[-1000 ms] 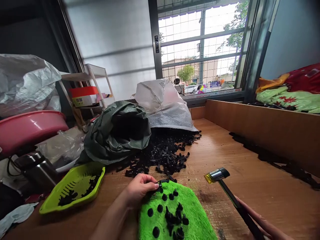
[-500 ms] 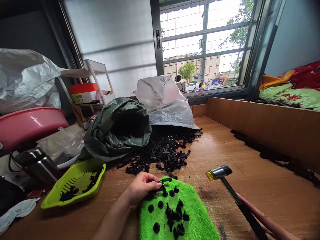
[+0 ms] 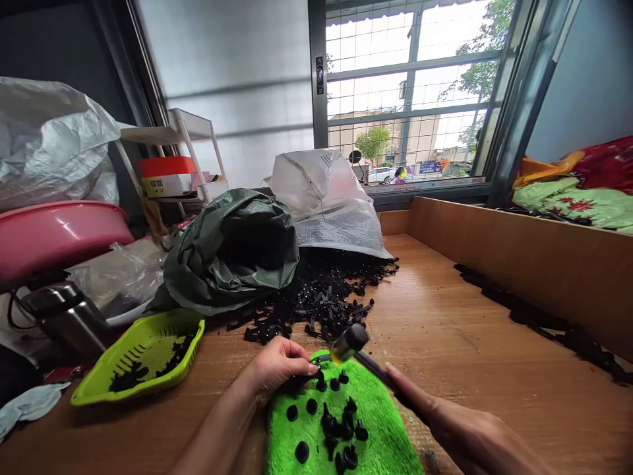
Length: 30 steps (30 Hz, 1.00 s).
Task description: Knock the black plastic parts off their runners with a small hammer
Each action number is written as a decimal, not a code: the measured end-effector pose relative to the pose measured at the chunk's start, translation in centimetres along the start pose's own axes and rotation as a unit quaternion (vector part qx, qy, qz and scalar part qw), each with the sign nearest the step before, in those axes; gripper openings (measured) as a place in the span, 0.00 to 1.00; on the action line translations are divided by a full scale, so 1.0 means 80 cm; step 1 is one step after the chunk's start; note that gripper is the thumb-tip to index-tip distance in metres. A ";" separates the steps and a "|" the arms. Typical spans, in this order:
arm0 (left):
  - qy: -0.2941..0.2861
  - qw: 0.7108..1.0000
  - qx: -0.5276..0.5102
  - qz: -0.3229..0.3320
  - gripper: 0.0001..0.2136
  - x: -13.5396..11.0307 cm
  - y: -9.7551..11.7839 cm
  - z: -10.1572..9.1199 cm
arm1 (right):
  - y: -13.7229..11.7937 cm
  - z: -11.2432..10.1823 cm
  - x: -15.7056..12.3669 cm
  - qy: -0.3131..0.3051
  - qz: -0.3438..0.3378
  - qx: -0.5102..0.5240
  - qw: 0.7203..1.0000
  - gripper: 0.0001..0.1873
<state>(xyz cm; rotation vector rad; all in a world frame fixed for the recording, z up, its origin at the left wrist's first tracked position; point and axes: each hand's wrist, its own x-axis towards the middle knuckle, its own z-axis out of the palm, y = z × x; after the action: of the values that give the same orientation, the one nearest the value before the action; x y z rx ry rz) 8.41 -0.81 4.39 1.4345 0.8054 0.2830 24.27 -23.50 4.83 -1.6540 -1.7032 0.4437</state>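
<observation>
A bright green cloth [image 3: 388,422] lies on the wooden table, with several small black knob-like parts [image 3: 349,422] scattered on it. At the cloth's far left edge my left hand [image 3: 287,363] is closed, thumb and forefinger pinching a small black strip-like part [image 3: 321,358]. My right hand [image 3: 445,412] wraps round the dark handle of a small mallet [image 3: 352,340]. The mallet's head, black at one end and yellow at the other, is over the cloth's far end, close to the pinched part. Whether it touches that part I cannot tell.
Beyond the cloth, a heap of black parts [image 3: 321,290] spills from a white sack [image 3: 331,198] beside a dark green bag [image 3: 198,264]. At left stands a yellow-green basket [image 3: 93,386] holding black bits. A wooden board [image 3: 519,257] edges the table at right, black pieces along it.
My right hand has swung the mallet left and inward, bringing its head from the table's right side to the cloth near my left hand. My left hand keeps its pinch. The view has shifted slightly.
</observation>
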 end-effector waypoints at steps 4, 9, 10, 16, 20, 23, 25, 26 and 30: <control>-0.004 1.000 0.008 0.002 0.07 -0.001 0.001 0.000 | -0.010 0.002 0.020 -0.045 -0.001 -0.069 0.997 0.29; -0.017 1.000 0.009 0.003 0.07 0.005 -0.004 -0.003 | -0.014 0.004 0.019 0.006 -0.062 -0.113 0.992 0.29; -0.019 1.000 0.011 0.005 0.07 0.006 -0.005 -0.003 | -0.014 0.005 0.019 0.000 -0.057 -0.129 0.990 0.30; -0.017 0.999 0.026 0.014 0.06 0.006 -0.004 -0.002 | -0.021 -0.005 0.020 0.003 -0.052 -0.168 0.984 0.31; -0.022 0.999 0.026 0.011 0.06 0.004 -0.003 -0.003 | -0.026 -0.015 0.018 0.069 -0.086 -0.107 0.988 0.28; -0.026 0.999 0.021 0.006 0.06 0.006 -0.005 -0.003 | -0.029 -0.015 0.016 0.058 -0.088 -0.066 0.992 0.28; -0.029 0.999 0.014 0.007 0.06 0.008 -0.007 -0.003 | -0.029 -0.014 0.015 0.057 -0.081 -0.050 0.994 0.27; -0.030 0.999 0.008 0.009 0.07 0.008 -0.007 -0.004 | -0.027 -0.014 0.014 0.059 -0.078 -0.046 0.994 0.27; -0.024 0.999 -0.030 0.021 0.10 -0.003 -0.007 -0.016 | 0.011 -0.013 0.008 0.066 -0.082 -0.036 0.994 0.29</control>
<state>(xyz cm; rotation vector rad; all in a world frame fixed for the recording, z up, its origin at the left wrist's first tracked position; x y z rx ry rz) 7.21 -0.06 4.01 1.3991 0.7223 0.3013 25.69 -23.02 5.11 -1.5426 -1.7553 0.1921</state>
